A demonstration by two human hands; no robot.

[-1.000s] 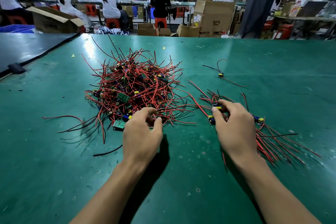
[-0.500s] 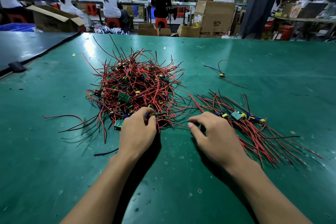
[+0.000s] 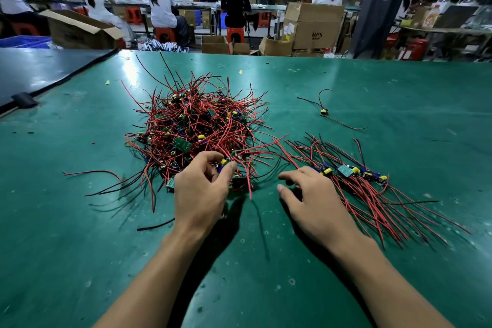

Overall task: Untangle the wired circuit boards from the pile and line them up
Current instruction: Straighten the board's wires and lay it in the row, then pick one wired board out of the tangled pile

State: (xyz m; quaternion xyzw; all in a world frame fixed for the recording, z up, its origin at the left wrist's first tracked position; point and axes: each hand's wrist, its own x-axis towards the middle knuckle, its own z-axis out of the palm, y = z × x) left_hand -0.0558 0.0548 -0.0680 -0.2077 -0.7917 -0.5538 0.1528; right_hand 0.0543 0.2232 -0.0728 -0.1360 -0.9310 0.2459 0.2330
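While working the near rim of the tangled heap of red and black wired circuit boards (image 3: 197,128), pinches one small green board with yellow and blue parts (image 3: 225,162) between thumb and forefinger of the left hand (image 3: 199,194). Probably chosen there because rim pieces look least buried. Fingers (image 3: 207,158) narrow, closed on that board, with its leads running back into the heap and so likely to snag. Right hand (image 3: 314,200) low between the heap and the lined-up row of boards (image 3: 351,172), fingers loosely curled, holding nothing, seemingly ready to comb wires free. Row laid end to end, leads fanned nearward to stay separate. Bare green matted surface (image 3: 266,261) nearside and rightward for extending the row. Lone stray wired board (image 3: 324,112) beyond it. Far edge well apart from everything.
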